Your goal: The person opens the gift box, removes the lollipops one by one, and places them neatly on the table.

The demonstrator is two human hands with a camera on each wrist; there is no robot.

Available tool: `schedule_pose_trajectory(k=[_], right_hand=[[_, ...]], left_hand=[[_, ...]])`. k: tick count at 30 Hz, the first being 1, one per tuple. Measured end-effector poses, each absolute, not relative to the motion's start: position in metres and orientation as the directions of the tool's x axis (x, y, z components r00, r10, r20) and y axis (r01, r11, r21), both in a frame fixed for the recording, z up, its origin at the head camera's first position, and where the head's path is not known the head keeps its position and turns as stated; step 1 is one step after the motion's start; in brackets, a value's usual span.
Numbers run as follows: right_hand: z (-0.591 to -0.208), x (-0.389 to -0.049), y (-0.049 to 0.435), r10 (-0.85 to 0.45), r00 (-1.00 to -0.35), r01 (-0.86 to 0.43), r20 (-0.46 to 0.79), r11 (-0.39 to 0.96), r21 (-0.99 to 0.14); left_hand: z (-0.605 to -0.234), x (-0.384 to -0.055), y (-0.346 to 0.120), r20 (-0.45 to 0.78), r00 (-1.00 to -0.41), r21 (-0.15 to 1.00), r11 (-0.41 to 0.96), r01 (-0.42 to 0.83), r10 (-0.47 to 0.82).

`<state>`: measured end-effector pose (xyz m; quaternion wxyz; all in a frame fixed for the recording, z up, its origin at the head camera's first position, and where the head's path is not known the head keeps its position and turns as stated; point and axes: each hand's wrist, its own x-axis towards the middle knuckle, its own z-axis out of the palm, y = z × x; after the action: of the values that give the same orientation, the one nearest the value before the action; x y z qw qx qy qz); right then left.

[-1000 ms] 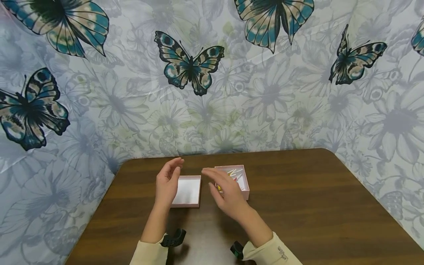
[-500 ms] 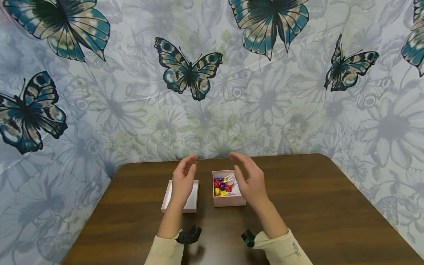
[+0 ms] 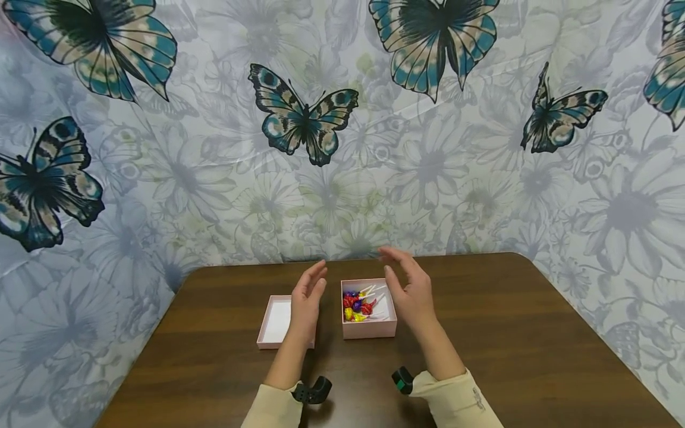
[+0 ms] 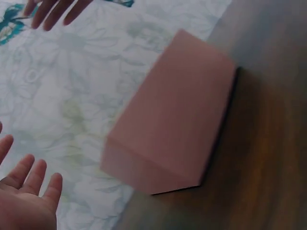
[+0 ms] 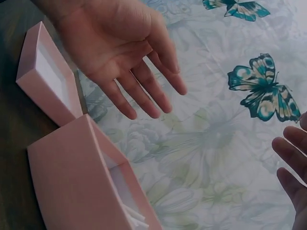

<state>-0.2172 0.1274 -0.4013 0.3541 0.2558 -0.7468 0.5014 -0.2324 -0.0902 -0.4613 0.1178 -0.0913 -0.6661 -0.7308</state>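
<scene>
Pink box [image 3: 369, 330] with lollipops [image 3: 357, 305] I now see plainly on the table [image 3: 535, 345], because the right hand [image 3: 414, 292], covering it partly one second ago, is beside it. The left hand [image 3: 307, 302] is above the lid [image 3: 276, 321]; both are relaxed, holding nothing, so handling seems paused. Writing [image 3: 478, 399] on the right sleeve [image 3: 455, 398] I cannot read.

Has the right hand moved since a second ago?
Yes: in the head view, the right hand has shifted right, toward the right edge of the table.

The head view looks forward and down from behind left hand [image 3: 306, 304] and right hand [image 3: 414, 294]. Wrist views, near and tilted, share the pink box [image 3: 369, 330] between the hands.
</scene>
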Motion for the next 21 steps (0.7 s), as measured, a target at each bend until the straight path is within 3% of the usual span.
schedule_pose_trajectory(k=[15,21], right_hand=[[-0.420,-0.231,0.119,-0.029,-0.729,-0.654,0.684,0.324,-0.684],[-0.431,-0.232,0.117,-0.049,-0.774,-0.608,0.632,0.341,-0.717]], left_hand=[[-0.491,-0.235,-0.063,0.176,-0.984,0.978,-0.107,0.178,-0.028],[-0.502,-0.235,-0.064,0.103,-0.991,0.990,-0.107,0.093,0.087]])
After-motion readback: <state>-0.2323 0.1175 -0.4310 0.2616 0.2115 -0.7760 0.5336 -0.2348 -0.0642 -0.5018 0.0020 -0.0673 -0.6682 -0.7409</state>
